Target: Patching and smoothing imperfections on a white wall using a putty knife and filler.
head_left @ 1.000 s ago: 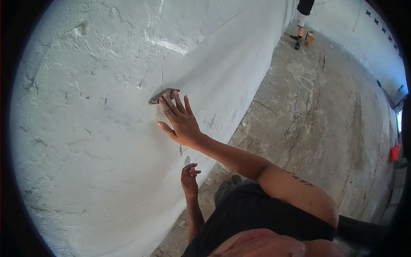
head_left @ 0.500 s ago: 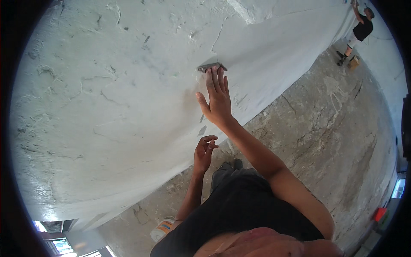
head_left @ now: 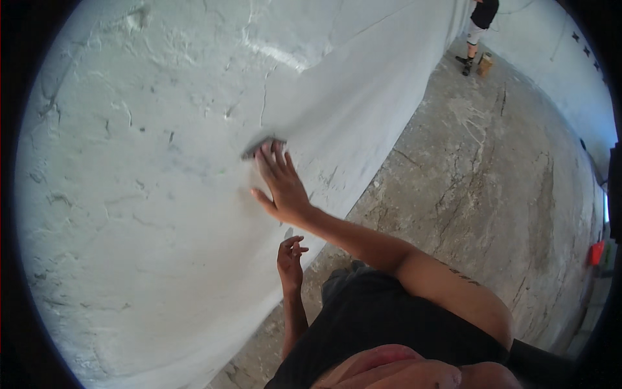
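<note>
My right hand (head_left: pixel 285 188) presses a dark grey piece of sandpaper (head_left: pixel 264 149) flat against the whitish wall (head_left: pixel 162 246). The fingertips lie on the sandpaper, the fingers stretched out and the thumb spread away from it. Part of the piece is hidden under the fingers. Below, close to the wall, my left hand (head_left: pixel 289 256) hangs with loosely bent fingers apart and nothing in it. Scratches, pits and patches of rough plaster mark the wall, and a thin crack (head_left: pixel 264 97) runs just above the sandpaper.
The cracked, dusty concrete floor (head_left: pixel 453 175) runs along the wall's foot to my right. Far off stands another person (head_left: pixel 481 26), partly cut off, beside a small brown box (head_left: pixel 484 65). A red object (head_left: pixel 596 253) lies at the far right edge.
The view has shifted, so wall and hands sit further left and lower. My right hand and the sandpaper have moved slightly along the wall. A white bucket has left the picture.
</note>
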A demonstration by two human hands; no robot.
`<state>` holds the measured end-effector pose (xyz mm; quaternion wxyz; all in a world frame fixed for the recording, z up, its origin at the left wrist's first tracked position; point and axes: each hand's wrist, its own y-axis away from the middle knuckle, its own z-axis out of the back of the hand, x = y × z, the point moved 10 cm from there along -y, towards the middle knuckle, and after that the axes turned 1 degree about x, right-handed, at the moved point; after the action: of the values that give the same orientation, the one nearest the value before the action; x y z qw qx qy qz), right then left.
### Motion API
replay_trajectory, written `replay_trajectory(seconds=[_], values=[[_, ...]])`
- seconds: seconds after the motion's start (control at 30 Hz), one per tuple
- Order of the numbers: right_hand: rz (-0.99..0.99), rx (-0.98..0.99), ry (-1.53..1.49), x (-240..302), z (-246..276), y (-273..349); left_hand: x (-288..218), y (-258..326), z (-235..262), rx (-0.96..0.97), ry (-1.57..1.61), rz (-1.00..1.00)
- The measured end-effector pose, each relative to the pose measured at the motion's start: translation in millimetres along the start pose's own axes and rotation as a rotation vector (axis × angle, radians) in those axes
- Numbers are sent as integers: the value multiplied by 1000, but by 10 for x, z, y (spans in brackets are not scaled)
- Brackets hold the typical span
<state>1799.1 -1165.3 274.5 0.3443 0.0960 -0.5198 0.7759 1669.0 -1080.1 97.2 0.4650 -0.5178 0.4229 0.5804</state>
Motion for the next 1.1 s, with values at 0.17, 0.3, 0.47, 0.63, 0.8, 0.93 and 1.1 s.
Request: replay_trajectory(seconds=[0.17, 0.3, 0.47, 0.63, 0.8, 0.93, 1.1], values=[[-38, 69, -44, 3, -175, 243, 52, -17, -21, -11, 13, 44], [-20, 41, -20, 43, 64, -168, 5, -70, -52, -5, 9, 20], [9, -25, -20, 42, 236, -373, 23, -114, -86, -11, 2, 37], [12, 84, 24, 32, -81, 84, 58, -90, -120, -11, -18, 46], [19, 46, 17, 150, 113, -254, 18, 12, -30, -50, -38, 46], [95, -121, -3, 164, 267, -435, 194, -23, -64, -61, 171, 13], [91, 23, 19, 56, -66, -79, 47, -95, -193, -28, 84, 18]])
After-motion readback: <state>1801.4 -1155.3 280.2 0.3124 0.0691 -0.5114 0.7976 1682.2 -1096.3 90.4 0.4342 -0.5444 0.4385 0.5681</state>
